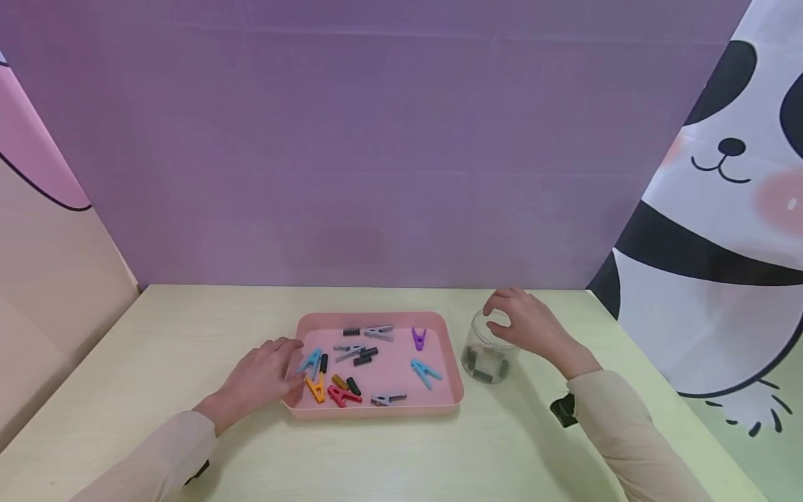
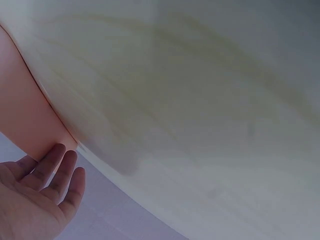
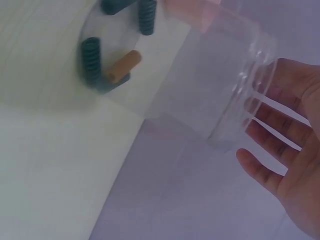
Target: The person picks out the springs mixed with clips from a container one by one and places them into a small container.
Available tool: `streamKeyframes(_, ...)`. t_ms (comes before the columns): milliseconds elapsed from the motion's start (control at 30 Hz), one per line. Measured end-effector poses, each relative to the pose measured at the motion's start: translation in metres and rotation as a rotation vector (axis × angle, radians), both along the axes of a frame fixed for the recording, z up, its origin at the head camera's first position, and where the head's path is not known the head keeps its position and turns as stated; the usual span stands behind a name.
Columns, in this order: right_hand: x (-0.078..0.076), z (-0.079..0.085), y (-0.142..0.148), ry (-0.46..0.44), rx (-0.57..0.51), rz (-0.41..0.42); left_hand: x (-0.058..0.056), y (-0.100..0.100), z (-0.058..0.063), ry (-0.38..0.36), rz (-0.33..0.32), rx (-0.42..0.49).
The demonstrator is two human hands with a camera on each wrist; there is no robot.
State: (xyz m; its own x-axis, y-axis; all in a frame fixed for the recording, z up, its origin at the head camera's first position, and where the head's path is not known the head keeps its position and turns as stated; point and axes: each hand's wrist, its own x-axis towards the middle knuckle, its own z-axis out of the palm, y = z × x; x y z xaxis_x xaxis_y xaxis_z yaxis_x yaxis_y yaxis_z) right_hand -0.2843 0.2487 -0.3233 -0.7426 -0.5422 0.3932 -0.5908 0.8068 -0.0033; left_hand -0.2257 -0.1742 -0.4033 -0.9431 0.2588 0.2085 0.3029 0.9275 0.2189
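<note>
A pink tray [image 1: 408, 413] holds plastic clips in several colours and small coil-like cylinders, some dark and ribbed. My left hand [image 1: 266, 373] rests at its left rim; in the left wrist view the fingers [image 2: 62, 172] lie loosely against the tray's outer side [image 2: 30, 115]. Right of the tray stands a clear jar [image 1: 483, 352] without a lid. Inside it are dark ribbed cylinders [image 3: 91, 60] and an orange-brown one [image 3: 123, 66]. Over the jar's mouth is my right hand [image 1: 527, 322], its fingers loosely bent at the rim, nothing visible between them.
In the tray lie light blue clips [image 1: 425, 373], a purple clip [image 1: 419, 339], a red clip [image 1: 341, 395], a yellow clip [image 1: 316, 389] and grey clips [image 1: 379, 335]. The pale table [image 1: 207, 314] meets a purple backdrop [image 1: 376, 160] behind. A panda print [image 1: 715, 230] covers the right side.
</note>
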Motion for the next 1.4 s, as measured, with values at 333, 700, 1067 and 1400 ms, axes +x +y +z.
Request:
streamKeyframes(333, 0.004, 0.01, -0.023, 0.037, 0.0, 0.075, 0.001, -0.001, -0.002, 0.018, -0.012, 0.016)
streamKeyframes(700, 0.009, 0.003, -0.06, 0.043, 0.038, 0.185, 0.001, -0.001, 0.0, 0.012, -0.011, 0.023)
streamKeyframes(1067, 0.008, -0.014, -0.089, -0.049, 0.127, 0.225, 0.001, 0.0, 0.001, -0.008, 0.0, 0.024)
streamKeyframes(1400, 0.004, -0.028, -0.109, -0.112, 0.187, 0.237, 0.001, 0.0, 0.001, -0.006, 0.0, 0.027)
